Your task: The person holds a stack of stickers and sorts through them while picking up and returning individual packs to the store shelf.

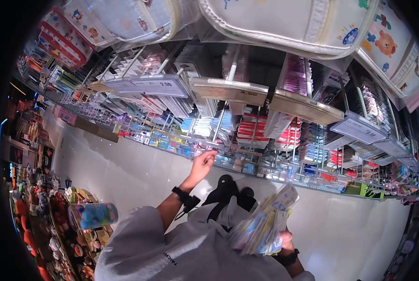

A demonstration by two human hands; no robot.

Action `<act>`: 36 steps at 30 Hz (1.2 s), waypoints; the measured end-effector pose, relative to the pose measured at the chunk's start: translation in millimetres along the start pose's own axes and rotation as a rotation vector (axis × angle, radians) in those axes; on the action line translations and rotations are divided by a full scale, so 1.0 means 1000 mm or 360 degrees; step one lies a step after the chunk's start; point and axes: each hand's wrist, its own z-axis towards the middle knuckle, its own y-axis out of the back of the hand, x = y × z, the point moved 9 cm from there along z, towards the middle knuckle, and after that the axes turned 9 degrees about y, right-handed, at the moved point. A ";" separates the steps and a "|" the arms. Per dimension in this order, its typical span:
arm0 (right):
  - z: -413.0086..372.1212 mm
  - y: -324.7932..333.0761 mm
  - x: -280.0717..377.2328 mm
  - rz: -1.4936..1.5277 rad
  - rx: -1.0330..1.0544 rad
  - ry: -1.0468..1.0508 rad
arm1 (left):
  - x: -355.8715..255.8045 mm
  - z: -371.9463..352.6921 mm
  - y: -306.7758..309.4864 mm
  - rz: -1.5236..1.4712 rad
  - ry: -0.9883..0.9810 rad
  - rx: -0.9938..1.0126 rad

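My right hand (pixel 286 240) is closed round the lower edge of a fanned stack of flat clear plastic packets (pixel 262 225). The packets have yellow, blue and white printing, and several overlap, so their exact contents cannot be made out. Out in front of the shelf, my left hand (pixel 203 166) has its fingers curled together, with nothing visible in them. It is nearest the low row of hanging blue and white packs (pixel 205 125), apart from them as far as I can see. A dark strap with a small black box (pixel 186 199) is on the left wrist.
Rows of hooks with price-label holders (pixel 230 90) jut out ahead, with red packs (pixel 252 132) hanging lower. White pouches with printed bears (pixel 284 23) hang overhead. Plush toys (pixel 55 225) and a clear tub with blue contents (pixel 96 215) are at left. Pale tiled floor (pixel 139 168) lies below.
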 end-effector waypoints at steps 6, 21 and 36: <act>-0.009 -0.006 0.001 -0.0021 -0.0126 -0.0025 | 0.048 0.069 -0.022 -0.0014 -0.0159 -0.0307; -0.007 0.001 -0.001 -0.0025 -0.0122 -0.0026 | 0.010 0.066 -0.014 -0.0143 -0.0138 -0.0471; -0.001 -0.006 0.007 -0.0057 -0.0148 0.0020 | -0.001 0.056 0.004 -0.0289 -0.0052 0.0013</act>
